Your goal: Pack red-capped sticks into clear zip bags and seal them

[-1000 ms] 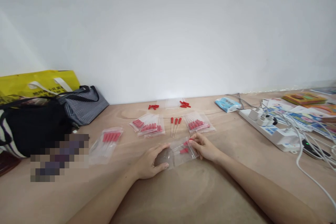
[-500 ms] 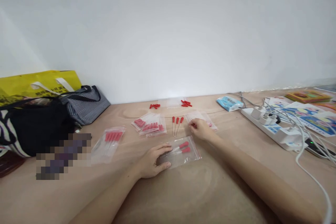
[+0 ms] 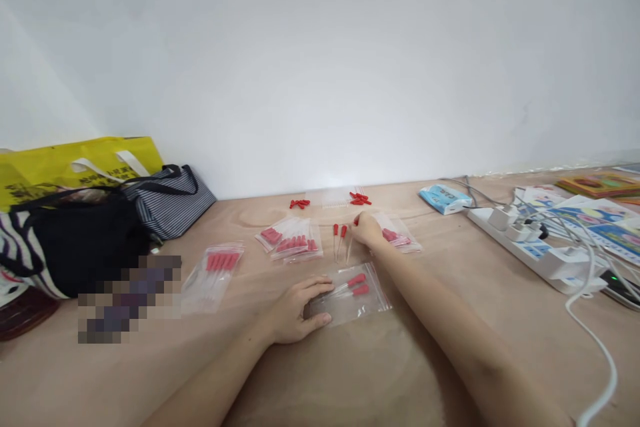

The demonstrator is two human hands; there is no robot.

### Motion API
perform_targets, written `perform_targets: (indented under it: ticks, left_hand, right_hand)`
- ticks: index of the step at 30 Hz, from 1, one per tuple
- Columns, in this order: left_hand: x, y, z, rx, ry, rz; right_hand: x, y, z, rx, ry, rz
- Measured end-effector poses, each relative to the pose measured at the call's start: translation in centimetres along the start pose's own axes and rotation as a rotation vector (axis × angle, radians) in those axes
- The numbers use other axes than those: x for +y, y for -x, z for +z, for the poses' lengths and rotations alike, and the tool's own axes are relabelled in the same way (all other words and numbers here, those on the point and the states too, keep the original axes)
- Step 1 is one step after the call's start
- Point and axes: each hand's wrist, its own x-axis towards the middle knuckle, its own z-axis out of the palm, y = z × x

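Note:
My left hand (image 3: 300, 310) rests with fingers and thumb apart on the left end of a clear zip bag (image 3: 345, 317). Inside that bag lie two droppers (image 3: 359, 285) with red rubber bulbs. Beyond it, my right hand (image 3: 367, 229) pinches the red bulb of a dropper (image 3: 349, 245), whose thin clear tube points toward me. Just left of those fingers are two more loose droppers (image 3: 340, 237), side by side. Behind the right hand lies a bag of red-bulbed droppers (image 3: 397, 238), partly covered by the hand.
Several filled zip bags (image 3: 293, 240) overlap left of centre, with another filled bag (image 3: 215, 273) farther left. Red bulbs (image 3: 360, 199) lie near the wall. A power strip (image 3: 530, 247) with cables stands right, beside a blue packet (image 3: 445, 199). Bags (image 3: 75, 240) crowd the left.
My right hand has moved left from the filled bag to the rightmost loose dropper and taken its bulb. My left hand stays on the zip bag. The view has shifted slightly.

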Motion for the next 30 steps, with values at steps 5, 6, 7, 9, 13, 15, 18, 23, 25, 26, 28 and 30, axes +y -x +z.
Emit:
perform_targets:
  ticks: [5, 6, 7, 9, 13, 15, 18, 23, 25, 26, 28, 30]
  left_hand:
    - [0.3, 0.0, -0.1, 0.007, -0.004, -0.010]
    - [0.3, 0.0, -0.1, 0.006, -0.009, -0.009]
    - [0.3, 0.0, -0.1, 0.006, -0.015, -0.011]
    - [0.2, -0.1, -0.1, 0.009, -0.027, -0.016]
    - [0.1, -0.2, 0.0, 0.014, -0.038, -0.007]
    - [0.2, -0.2, -0.1, 0.009, -0.046, -0.008]
    - [0.2, -0.2, -0.1, -0.004, -0.055, -0.018]
    - [-0.2, -0.2, -0.1, -0.006, -0.046, -0.018]
    - [-0.3, -0.3, -0.1, -0.004, -0.039, -0.016]
    - [-0.3, -0.3, -0.1, -0.003, -0.037, -0.016]
    - [-0.2, -0.3, -0.2, -0.006, -0.039, -0.023]
    - [-0.1, -0.3, -0.2, -0.014, -0.046, -0.038]
  right_hand:
    - [1.7, 1.0, -4.0, 0.110, -0.278, -0.029]
    - [2.4, 1.6, -5.0, 0.128, -0.330, -0.025]
    - [3.2, 2.3, -5.9, 0.144, -0.373, -0.021]
    - [5.1, 4.0, -7.5, 0.185, -0.573, -0.010]
    - [7.7, 7.3, -8.4, 0.206, -0.741, 0.056]
    - [8.0, 8.3, -8.0, 0.197, -0.773, 0.078]
    - [7.6, 9.0, -7.2, 0.144, -0.810, 0.076]
    - [6.4, 9.6, -6.3, 0.061, -0.874, 0.093]
    - [6.0, 9.9, -6.2, 0.029, -0.916, 0.112]
    - [5.8, 10.1, -6.1, 0.011, -0.941, 0.123]
    - [5.4, 10.5, -6.1, -0.019, -0.995, 0.149]
    - [5.0, 10.9, -6.0, -0.050, -1.038, 0.181]
